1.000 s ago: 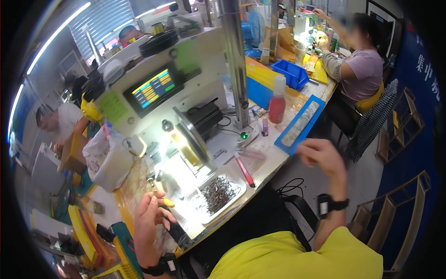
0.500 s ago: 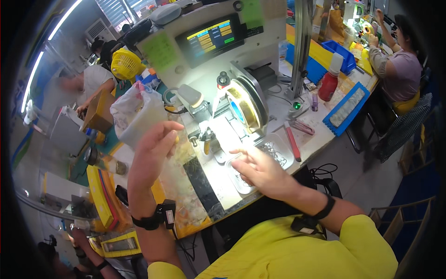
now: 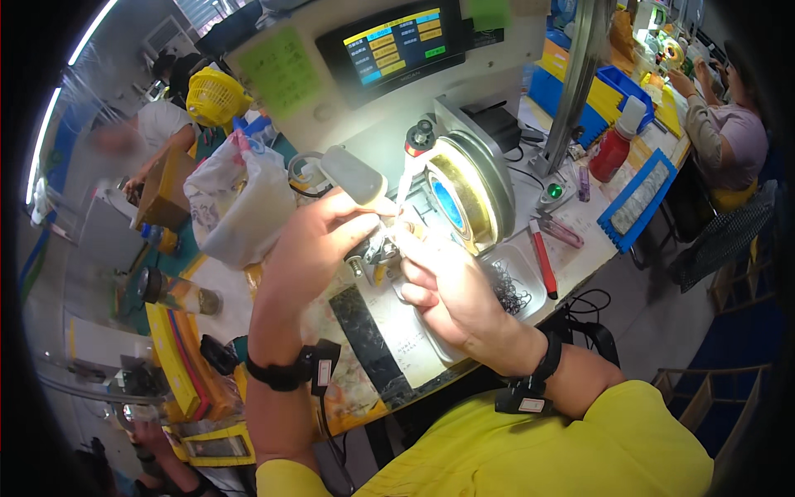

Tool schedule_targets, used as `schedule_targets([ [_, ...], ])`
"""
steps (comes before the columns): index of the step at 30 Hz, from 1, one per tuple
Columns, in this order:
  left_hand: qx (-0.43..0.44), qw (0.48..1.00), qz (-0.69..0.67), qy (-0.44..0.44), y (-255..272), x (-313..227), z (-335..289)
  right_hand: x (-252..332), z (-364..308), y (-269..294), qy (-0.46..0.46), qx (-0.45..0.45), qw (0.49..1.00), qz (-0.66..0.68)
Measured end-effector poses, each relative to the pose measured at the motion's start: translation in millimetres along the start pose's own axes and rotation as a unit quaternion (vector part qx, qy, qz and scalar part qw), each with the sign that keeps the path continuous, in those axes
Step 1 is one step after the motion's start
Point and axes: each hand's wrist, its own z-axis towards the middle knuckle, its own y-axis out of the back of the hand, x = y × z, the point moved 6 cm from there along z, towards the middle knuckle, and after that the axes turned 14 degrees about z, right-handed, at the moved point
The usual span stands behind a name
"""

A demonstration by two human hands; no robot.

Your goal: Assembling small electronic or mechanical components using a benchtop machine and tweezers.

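Both my hands meet at the small metal fixture point(image 3: 379, 248) on the front of a bench machine, under its bright light. My left hand point(image 3: 310, 253) comes in from the left, thumb and forefinger pinched beside the fixture. Opposite it, my right hand point(image 3: 455, 294) has thumb and forefinger pressed together and the other fingers curled. Whatever sits between the fingertips is too small and glaring to make out. A grey lamp head point(image 3: 354, 176) hangs just above my left fingers. Behind my right hand stands a gold spool point(image 3: 489, 195). A white tray point(image 3: 537, 286) with thin dark loops is partly covered by my right hand.
The machine's screen point(image 3: 397, 50) is lit at the back. To the right lie a red-handled tool point(image 3: 544, 263), tweezers point(image 3: 566, 232), a red bottle point(image 3: 610, 153) and a blue-framed pad point(image 3: 638, 200). A white plastic bag point(image 3: 240, 203) stands left. Other people sit at both sides.
My hands, apart before, have come together at the fixture; the left moved right and its fingers closed, and the right moved up off the tray's left side. The view has shifted closer to the machine.
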Motion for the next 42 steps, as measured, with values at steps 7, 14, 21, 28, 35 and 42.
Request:
schedule_targets([
  [7,0.076,0.997,0.016,-0.027,-7.1,-7.9,11.4,-0.9,-11.4,5.7,-0.032,-0.036,0.998,-0.032],
  [14,-0.266,0.917,0.229,-0.187,-19.7,-46.8,-47.8,20.1,-59.4,16.0,-0.026,-0.017,0.979,-0.202],
  [21,-0.253,0.883,0.322,-0.228,-64.2,-76.8,-102.3,11.7,-41.9,-3.8,-0.047,0.052,0.985,-0.155],
  [28,-0.262,0.945,0.197,-0.004,-6.5,-34.6,-82.7,3.0,-13.8,33.6,-0.092,-0.029,0.995,0.033],
  [35,0.089,0.991,0.036,-0.093,-0.7,-5.7,18.8,-9.6,19.9,1.6,-0.022,-0.013,1.0,0.01],
  [42,-0.103,0.969,0.214,-0.063,2.4,-37.6,-16.6,43.9,-56.2,27.9,-0.017,-0.059,0.954,-0.293],
])
